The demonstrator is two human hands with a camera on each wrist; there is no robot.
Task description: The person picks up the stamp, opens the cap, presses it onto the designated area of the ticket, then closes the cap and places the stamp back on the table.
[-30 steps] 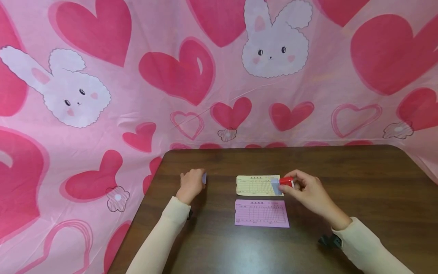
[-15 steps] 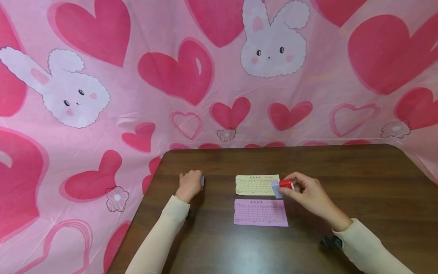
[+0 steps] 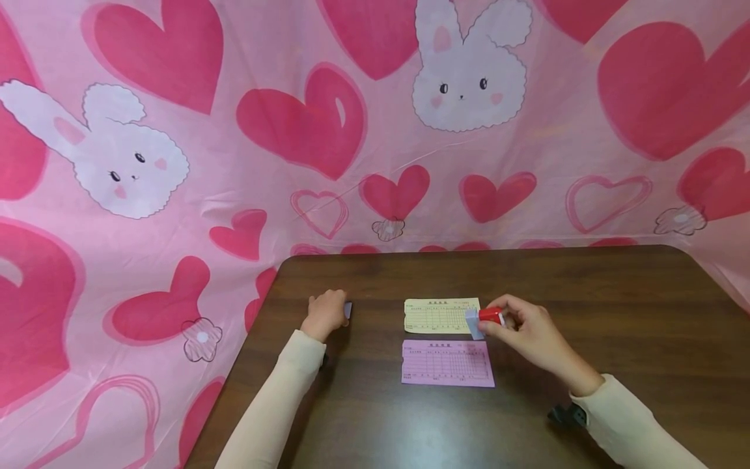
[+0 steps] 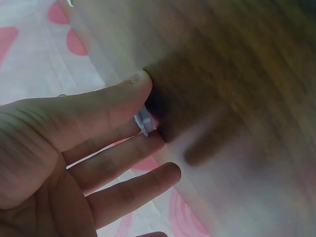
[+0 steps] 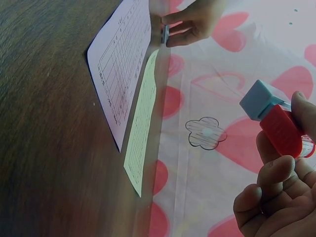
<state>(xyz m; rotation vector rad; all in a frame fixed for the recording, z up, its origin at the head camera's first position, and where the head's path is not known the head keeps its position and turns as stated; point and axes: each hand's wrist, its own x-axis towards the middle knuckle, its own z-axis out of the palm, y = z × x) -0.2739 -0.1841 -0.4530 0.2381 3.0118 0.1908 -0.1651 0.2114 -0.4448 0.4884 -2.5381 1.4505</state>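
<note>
My right hand (image 3: 530,329) grips a stamp by its red body (image 3: 490,316) between thumb and fingers. The stamp's grey-blue end (image 5: 259,100) points left and overlaps the right edge of a yellow receipt slip (image 3: 439,317) in the head view. At the table's left side, my left hand (image 3: 325,314) pinches a small grey cap-like piece (image 4: 143,121) between thumb and fingers, close over the tabletop. Most of this piece is hidden by the fingers. Nearer to me than the yellow slip lies a pink receipt slip (image 3: 448,363), flat and printed with a grid.
Both slips lie on a dark brown wooden table (image 3: 633,312) with rounded far corners. Behind and left of it hangs a pink cloth (image 3: 263,52) with hearts and rabbits. A dark band (image 3: 567,415) sits at the right wrist.
My left hand has dipped slightly with the grey piece. The stamp in my right hand has shifted a little towards me. Both slips stay in place.
</note>
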